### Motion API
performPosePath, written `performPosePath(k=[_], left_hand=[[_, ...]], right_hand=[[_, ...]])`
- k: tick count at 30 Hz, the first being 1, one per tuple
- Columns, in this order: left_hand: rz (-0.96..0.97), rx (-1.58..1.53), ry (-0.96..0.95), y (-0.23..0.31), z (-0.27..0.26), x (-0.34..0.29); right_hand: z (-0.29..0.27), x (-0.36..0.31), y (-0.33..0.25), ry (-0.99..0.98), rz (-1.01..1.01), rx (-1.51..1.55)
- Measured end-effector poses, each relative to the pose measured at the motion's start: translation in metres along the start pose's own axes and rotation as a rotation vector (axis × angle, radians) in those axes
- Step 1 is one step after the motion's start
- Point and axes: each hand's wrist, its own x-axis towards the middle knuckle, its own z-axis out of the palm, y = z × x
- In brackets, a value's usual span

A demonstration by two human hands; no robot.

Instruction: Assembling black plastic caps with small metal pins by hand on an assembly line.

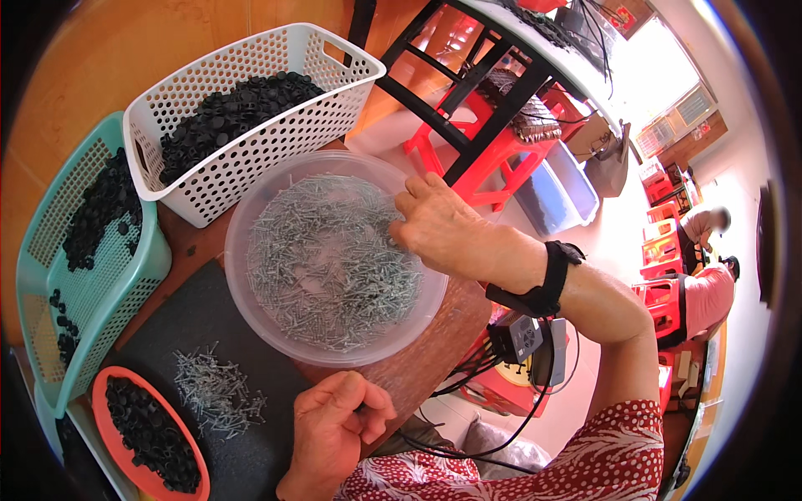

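A black-framed table (572,63) stands on pale flooring (614,221), a red stool (520,163) by its legs. Beyond the table, daylight glares through a window (664,63); right of the table, more red stools (660,250).

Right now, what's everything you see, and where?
Perforated rectangular basket: one, white, upper left.
Perforated curved basket: one, teal, left.
Oval tray: one, orange, lower left.
Small plastic pieces: many, black, inside those three.
Round plastic tub: one, translucent, centre.
Flat mat: one, dark, lower left.
Metal screws: many, silver, in tub, on mat.
Wooden table: one, brown, under tub.
Plastic stools: several, red, right.
Rectangular bin: one, bluish, upper right.
Cables: several, black, lower centre.
People: two, one pink-topped, far right.
Wristband: one, black, right wrist.
Left hand: one, bare, lower centre.
Right hand: one, bare, tub's right edge.
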Motion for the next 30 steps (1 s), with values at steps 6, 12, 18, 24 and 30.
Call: performPosePath(k=[6,12,18,24,30], left_hand=[[-0.028,0.000,-0.028,0.002,-0.002,-0.003],[-0.069,-0.006,0.000,0.002,-0.001,-0.004],[-0.032,0.003,0.016,0.002,0.002,-0.004],[-0.021,0.008,0.017,-0.001,0.002,-0.001],[-0.010,-0.007,0.001,-0.003,0.000,-0.001]], right_hand=[[-0.008,0.001,0.001,0.006,-0.052,0.011],[0.000,0.000,0.004,0.020,-0.021,0.227],[0.000,0.000,0.013,0.016,0.136,0.653],[-0.001,-0.009,0.014,0.111,0.099,0.347],[0.000,-0.010,0.015,0.147,0.040,0.249]])
